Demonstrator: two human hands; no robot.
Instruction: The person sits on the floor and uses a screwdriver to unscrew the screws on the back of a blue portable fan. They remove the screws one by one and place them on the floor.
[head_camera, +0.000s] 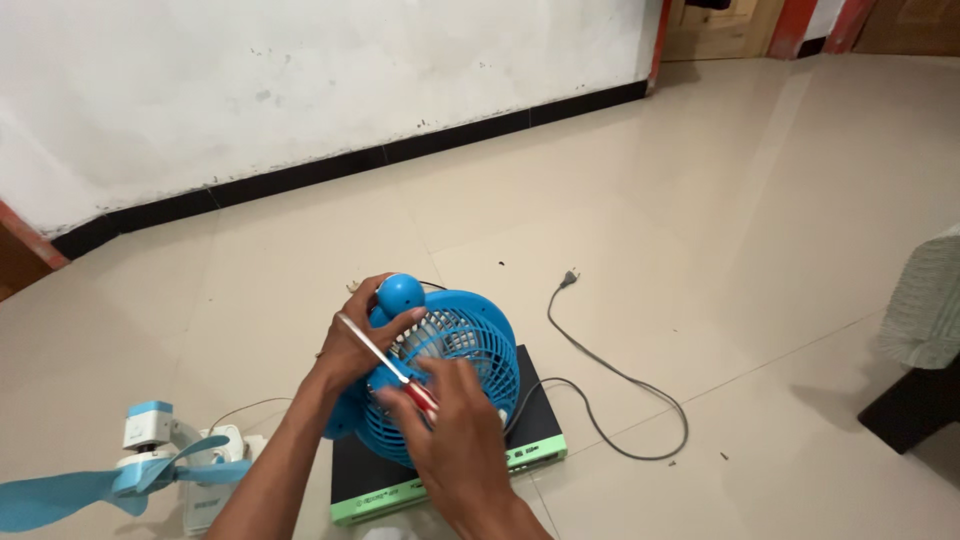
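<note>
A small blue fan (455, 350) with a round grille lies tilted on a flat black box with a green edge (540, 425) on the floor. My left hand (352, 345) grips the fan's blue motor housing at the back. My right hand (455, 440) holds a screwdriver (385, 360) with a red handle and silver shaft. The shaft points up and left across the fan's back, towards my left hand's fingers.
A grey power cord (620, 385) with a plug trails over the beige tiles to the right. A second light blue fan blade and white parts (150, 465) lie at lower left. A white wall with a black skirting runs behind. Dark furniture with cloth (925, 350) stands at right.
</note>
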